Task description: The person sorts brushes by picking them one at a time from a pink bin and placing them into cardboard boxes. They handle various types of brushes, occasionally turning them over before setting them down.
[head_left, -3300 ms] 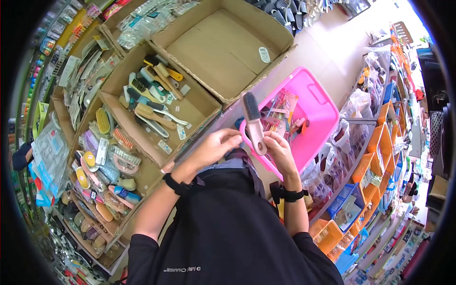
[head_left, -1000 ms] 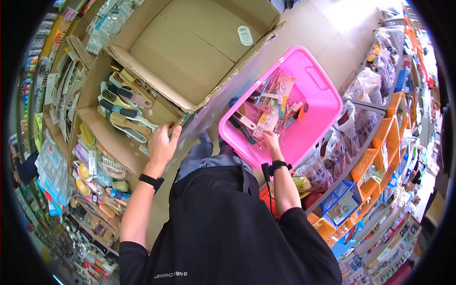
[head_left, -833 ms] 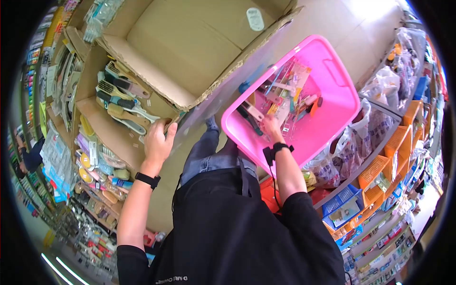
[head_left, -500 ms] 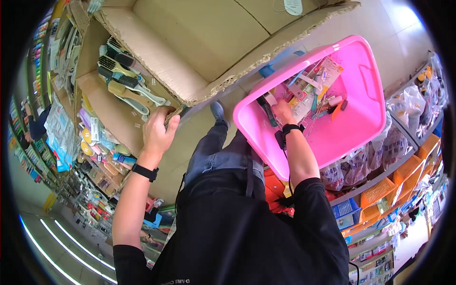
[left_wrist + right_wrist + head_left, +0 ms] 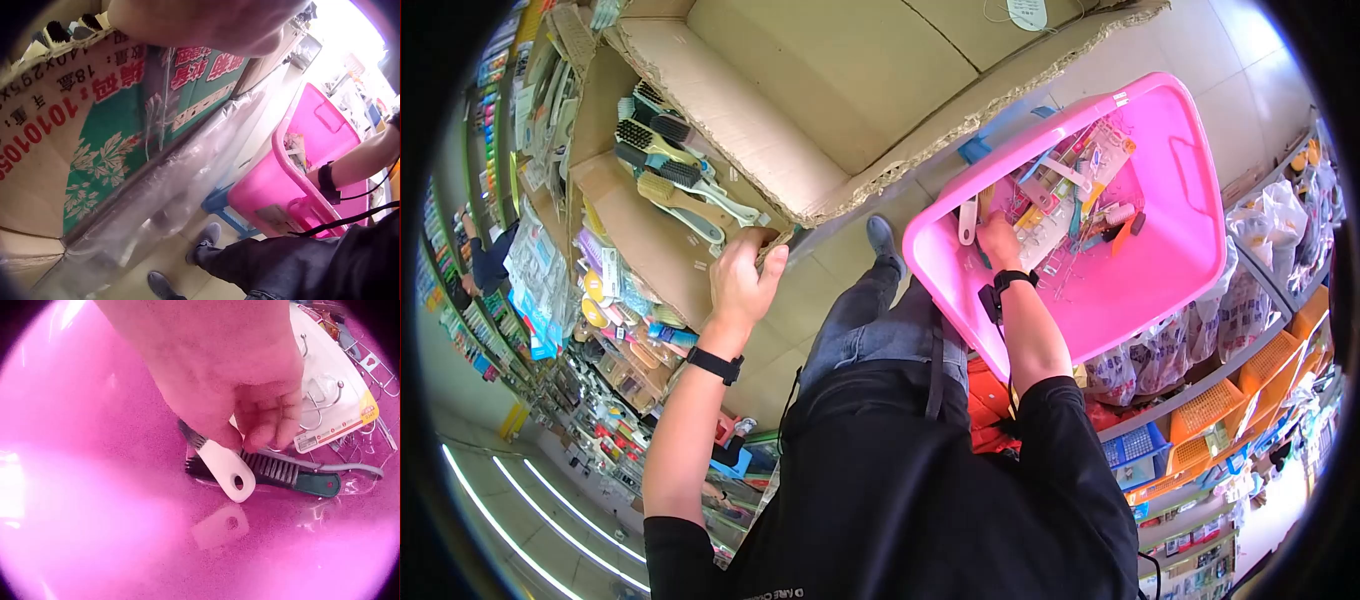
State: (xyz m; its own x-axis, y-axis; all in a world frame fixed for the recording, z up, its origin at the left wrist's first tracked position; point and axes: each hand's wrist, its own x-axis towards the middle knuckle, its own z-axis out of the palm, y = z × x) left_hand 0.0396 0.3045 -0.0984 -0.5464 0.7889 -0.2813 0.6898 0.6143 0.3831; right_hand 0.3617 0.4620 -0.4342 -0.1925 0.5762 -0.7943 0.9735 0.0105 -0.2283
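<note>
My left hand [image 5: 743, 282] grips the corner of a cardboard box [image 5: 635, 215], its fingers curled over the edge and thumb outside. Several hairbrushes [image 5: 685, 205] lie in that box. Down inside a pink plastic tub [image 5: 920, 235], my right hand [image 5: 999, 241] has curled fingers, with thumb and fingertips at a hairbrush with a white handle [image 5: 230, 472]. Its dark bristles point up-left in the right wrist view, and its holed handle end sticks out free. Beneath it rests a brush with a dark green handle [image 5: 317, 484]. A hook rack on a white card [image 5: 331, 387] lies beside the hand.
A large cardboard box [image 5: 830, 110] stands ahead, with a white tag [image 5: 1027, 12] at its far side. Packed goods on shelves [image 5: 600, 290] line the left. Filled plastic bags [image 5: 1240, 310] and orange baskets [image 5: 1205, 405] line the right. A blue stool [image 5: 219, 203] stands by the tub.
The hairbrush, held up over the tub earlier, is now inside it, its white handle swung more upright in view. My left hand has moved left onto the box edge. The head view has shifted.
</note>
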